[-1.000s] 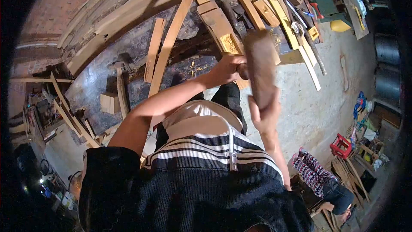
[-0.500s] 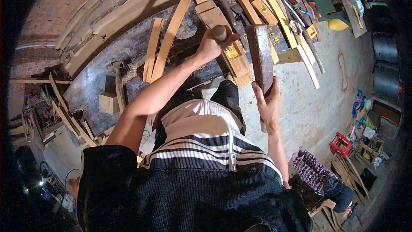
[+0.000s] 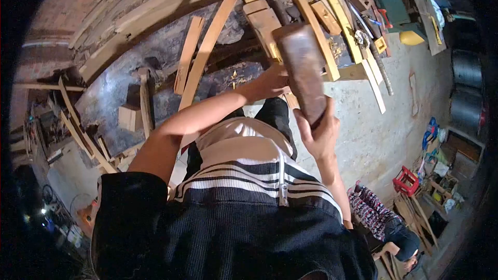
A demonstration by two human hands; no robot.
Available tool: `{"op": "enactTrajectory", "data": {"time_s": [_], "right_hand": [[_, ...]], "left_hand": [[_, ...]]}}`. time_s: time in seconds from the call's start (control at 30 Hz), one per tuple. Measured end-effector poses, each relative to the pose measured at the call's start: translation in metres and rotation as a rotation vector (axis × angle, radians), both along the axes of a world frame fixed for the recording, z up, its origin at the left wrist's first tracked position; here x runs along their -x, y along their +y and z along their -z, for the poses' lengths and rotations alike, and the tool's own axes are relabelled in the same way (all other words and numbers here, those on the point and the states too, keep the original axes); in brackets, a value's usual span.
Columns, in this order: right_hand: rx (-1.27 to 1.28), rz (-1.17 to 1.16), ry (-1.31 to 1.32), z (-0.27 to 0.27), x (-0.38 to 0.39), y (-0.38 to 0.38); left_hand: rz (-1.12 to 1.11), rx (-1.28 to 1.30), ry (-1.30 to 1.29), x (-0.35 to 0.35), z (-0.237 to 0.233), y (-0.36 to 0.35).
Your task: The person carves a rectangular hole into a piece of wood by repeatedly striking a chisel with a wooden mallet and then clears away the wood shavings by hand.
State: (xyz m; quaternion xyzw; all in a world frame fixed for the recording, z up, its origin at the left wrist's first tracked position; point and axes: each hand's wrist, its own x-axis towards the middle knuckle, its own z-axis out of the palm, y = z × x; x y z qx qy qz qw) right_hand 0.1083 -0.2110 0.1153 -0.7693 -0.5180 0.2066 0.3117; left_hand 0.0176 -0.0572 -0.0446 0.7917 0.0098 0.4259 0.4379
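My right hand (image 3: 320, 132) is closed around the lower end of a dark wooden mallet (image 3: 303, 67), its thick block raised in front of me and slightly blurred. Behind it, my left hand (image 3: 268, 80) is curled near a pale wooden piece (image 3: 264, 21) on the bench. Half a second ago, the round butt of a chisel handle stuck up from that fist; the mallet now covers the handle and fingertips. The wooden piece has a cut hollow with shavings, now mostly covered by the mallet and hand.
Long wooden strips (image 3: 215, 33) lie across the dark workbench (image 3: 116, 78). A small wood block (image 3: 129, 117) sits at the left. Yellow strips and tools lie at the right end. A red crate (image 3: 405, 181) stands on the floor near another person (image 3: 386, 220) at lower right.
The mallet has swung left and tilted, now in front of my left hand. My left hand has moved down toward me, and the chisel handle's butt has gone out of sight.
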Motion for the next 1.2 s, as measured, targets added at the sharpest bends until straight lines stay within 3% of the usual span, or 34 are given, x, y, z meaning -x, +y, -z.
{"op": "enactTrajectory", "data": {"time_s": [0.03, 0.07, 0.17, 0.2, 0.33, 0.37, 0.5, 0.57, 0.67, 0.73, 0.8, 0.87, 0.93, 0.97, 1.0, 1.07, 1.13, 1.2], "right_hand": [[-0.096, 0.023, 0.04, -0.001, 0.002, -0.003], [-0.207, 0.005, 0.04, -0.002, 0.004, -0.005], [-0.004, 0.041, 0.065, 0.011, -0.004, -0.001], [0.123, 0.029, 0.07, 0.018, -0.01, -0.001], [-0.057, 0.103, 0.101, 0.03, -0.016, -0.003], [0.031, 0.164, 0.134, 0.025, -0.016, -0.004], [0.023, 0.269, 0.25, 0.027, -0.02, -0.002], [0.023, 0.27, 0.244, 0.028, -0.022, -0.001], [-0.001, 0.246, 0.202, 0.031, -0.023, 0.002], [-0.024, 0.229, 0.169, 0.025, -0.02, 0.008], [-0.088, 0.236, 0.358, 0.006, -0.012, 0.016], [-0.184, 0.222, 0.395, -0.003, -0.006, 0.024], [-0.385, 0.057, 0.1, -0.002, -0.007, 0.032], [-0.251, 0.074, 0.054, 0.003, -0.007, 0.031], [-0.107, 0.044, -0.023, 0.013, -0.01, 0.034], [0.129, -0.002, -0.192, 0.02, -0.019, 0.037], [0.025, 0.005, -0.103, 0.018, -0.014, 0.037], [-0.068, 0.031, -0.02, 0.018, -0.014, 0.033]], "left_hand": [[0.026, 0.072, 0.288, 0.011, -0.035, -0.002], [-0.037, -0.005, 0.099, 0.009, -0.049, -0.002], [-0.068, -0.049, 0.129, 0.002, -0.023, -0.004], [-0.027, 0.03, 0.184, 0.0, -0.022, -0.004], [-0.037, 0.252, 0.184, -0.006, -0.028, 0.014], [-0.1, 0.267, 0.451, -0.007, -0.035, 0.03], [-0.246, 0.344, 0.522, -0.018, -0.036, 0.061], [-0.217, 0.462, 0.298, -0.018, -0.034, 0.068], [-0.21, 0.445, 0.442, -0.021, -0.025, 0.071], [-0.159, 0.526, 0.43, -0.017, -0.027, 0.065], [-0.049, 0.438, 0.154, -0.014, -0.03, 0.06], [-0.128, 0.4, 0.255, -0.016, -0.031, 0.054], [-0.189, 0.226, 0.243, -0.02, -0.016, 0.051], [0.078, 0.67, 0.026, -0.026, 0.006, 0.049], [0.059, 0.589, 0.012, -0.008, -0.036, 0.039], [-0.255, -0.052, 0.079, -0.02, 0.003, 0.047], [-0.163, 0.108, 0.192, -0.009, -0.008, 0.042], [0.146, 0.739, 0.125, -0.005, -0.024, 0.035]]}}
